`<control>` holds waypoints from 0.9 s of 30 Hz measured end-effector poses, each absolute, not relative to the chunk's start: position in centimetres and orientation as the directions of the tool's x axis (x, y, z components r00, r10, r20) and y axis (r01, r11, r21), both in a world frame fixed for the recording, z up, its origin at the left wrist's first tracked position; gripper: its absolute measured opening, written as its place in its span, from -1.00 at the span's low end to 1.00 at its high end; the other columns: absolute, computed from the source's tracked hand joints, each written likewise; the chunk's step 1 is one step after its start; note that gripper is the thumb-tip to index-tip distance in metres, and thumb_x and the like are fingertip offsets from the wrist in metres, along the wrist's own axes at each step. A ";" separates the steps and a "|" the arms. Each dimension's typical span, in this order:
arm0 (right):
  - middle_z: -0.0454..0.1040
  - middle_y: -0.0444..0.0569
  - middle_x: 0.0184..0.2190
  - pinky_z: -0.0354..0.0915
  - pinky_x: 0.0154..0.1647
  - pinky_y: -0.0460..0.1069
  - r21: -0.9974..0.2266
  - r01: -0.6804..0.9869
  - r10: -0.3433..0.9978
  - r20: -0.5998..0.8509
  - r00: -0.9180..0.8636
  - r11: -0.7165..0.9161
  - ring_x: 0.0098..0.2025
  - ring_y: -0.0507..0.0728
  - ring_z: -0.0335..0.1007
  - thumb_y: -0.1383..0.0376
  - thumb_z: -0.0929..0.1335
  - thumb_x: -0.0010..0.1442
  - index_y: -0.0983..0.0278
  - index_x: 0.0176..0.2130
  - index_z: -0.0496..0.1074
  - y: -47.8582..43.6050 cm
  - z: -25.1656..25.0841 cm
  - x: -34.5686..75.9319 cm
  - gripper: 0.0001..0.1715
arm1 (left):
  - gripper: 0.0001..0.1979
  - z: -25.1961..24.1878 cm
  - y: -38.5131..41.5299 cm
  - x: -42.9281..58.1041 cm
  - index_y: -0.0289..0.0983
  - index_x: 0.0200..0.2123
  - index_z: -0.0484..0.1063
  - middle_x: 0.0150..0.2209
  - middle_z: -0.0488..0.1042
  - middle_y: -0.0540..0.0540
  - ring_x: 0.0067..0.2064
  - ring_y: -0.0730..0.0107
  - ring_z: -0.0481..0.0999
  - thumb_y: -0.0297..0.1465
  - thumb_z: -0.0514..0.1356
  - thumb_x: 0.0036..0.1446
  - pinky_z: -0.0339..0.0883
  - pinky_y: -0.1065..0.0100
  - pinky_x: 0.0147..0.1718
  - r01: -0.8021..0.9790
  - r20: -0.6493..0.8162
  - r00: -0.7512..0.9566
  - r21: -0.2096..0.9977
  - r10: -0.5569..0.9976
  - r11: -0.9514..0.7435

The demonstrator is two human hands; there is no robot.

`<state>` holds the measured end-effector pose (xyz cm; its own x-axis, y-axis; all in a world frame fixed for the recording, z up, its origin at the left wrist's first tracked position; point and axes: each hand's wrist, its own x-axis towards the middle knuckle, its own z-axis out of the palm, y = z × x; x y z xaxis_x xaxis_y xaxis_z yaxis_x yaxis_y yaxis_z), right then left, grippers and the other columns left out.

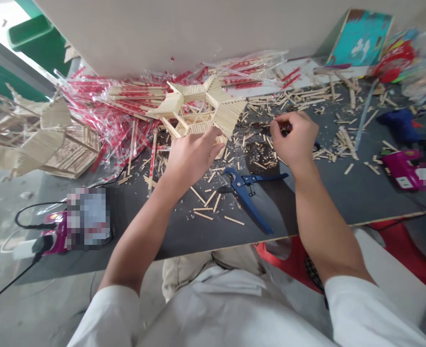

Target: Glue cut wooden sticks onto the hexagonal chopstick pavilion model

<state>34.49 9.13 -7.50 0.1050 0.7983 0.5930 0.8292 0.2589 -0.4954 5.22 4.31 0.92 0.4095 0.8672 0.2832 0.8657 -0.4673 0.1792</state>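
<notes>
A model roof built of pale chopsticks rests on the dark table in front of me. My left hand lies against its near edge, fingers curled round the sticks there. My right hand hovers to the right of the model, fingers pinched together; whatever small piece it holds is hidden. Blue cutting pliers lie on the table between my forearms. Short cut stick pieces are scattered all around.
Red-and-clear chopstick wrappers pile up at the back left. Another stick model stands at the left edge. A blue glue gun and a magenta box sit at right, a teal board behind.
</notes>
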 end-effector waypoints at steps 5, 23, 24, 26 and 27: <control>0.61 0.06 -0.24 0.46 -0.07 0.18 -0.474 0.839 0.785 0.611 0.096 0.266 -0.18 0.25 0.54 0.21 0.38 0.31 0.18 -0.25 0.54 9.2 -7.7 34.6 -0.87 | -0.68 0.9 4.3 5.4 -0.19 0.13 0.55 -0.26 0.70 -0.14 -0.29 0.24 0.66 -0.23 0.16 0.43 0.45 0.27 -0.25 0.875 0.288 0.407 0.150 0.867 -0.461; 0.55 0.04 -0.30 0.47 -0.11 0.16 -0.499 0.783 0.784 0.620 0.024 0.371 -0.23 0.23 0.52 0.17 0.36 0.36 0.18 -0.25 0.52 8.4 -6.8 33.0 -0.81 | -0.66 0.7 4.4 5.4 -0.19 0.14 0.56 -0.32 0.67 -0.13 -0.33 0.24 0.65 -0.31 0.17 0.38 0.45 0.26 -0.29 0.864 0.293 0.415 0.169 0.861 -0.474; 0.55 0.04 -0.29 0.47 -0.12 0.15 -0.501 0.774 0.779 0.627 0.016 0.388 -0.25 0.21 0.51 0.15 0.35 0.38 0.18 -0.23 0.53 8.1 -6.5 32.8 -0.79 | -0.65 0.8 4.4 5.3 -0.21 0.16 0.55 -0.34 0.66 -0.12 -0.34 0.25 0.64 -0.32 0.18 0.37 0.46 0.26 -0.28 0.858 0.295 0.421 0.177 0.858 -0.482; 0.56 0.03 -0.23 0.47 -0.14 0.14 -0.505 0.740 0.756 0.655 -0.006 0.444 -0.26 0.18 0.51 0.12 0.34 0.42 0.17 -0.16 0.54 7.3 -5.8 31.9 -0.76 | -0.65 1.2 4.3 5.0 -0.24 0.15 0.54 -0.35 0.64 -0.10 -0.33 0.27 0.63 -0.33 0.18 0.37 0.48 0.26 -0.26 0.836 0.322 0.434 0.204 0.842 -0.509; 0.57 0.03 -0.19 0.48 -0.14 0.13 -0.502 0.716 0.737 0.676 -0.026 0.485 -0.25 0.18 0.52 0.11 0.33 0.43 0.17 -0.11 0.54 6.9 -5.4 31.4 -0.76 | -0.67 1.5 4.2 4.9 -0.24 0.13 0.55 -0.33 0.64 -0.10 -0.31 0.28 0.63 -0.33 0.17 0.38 0.49 0.26 -0.23 0.822 0.346 0.434 0.225 0.832 -0.523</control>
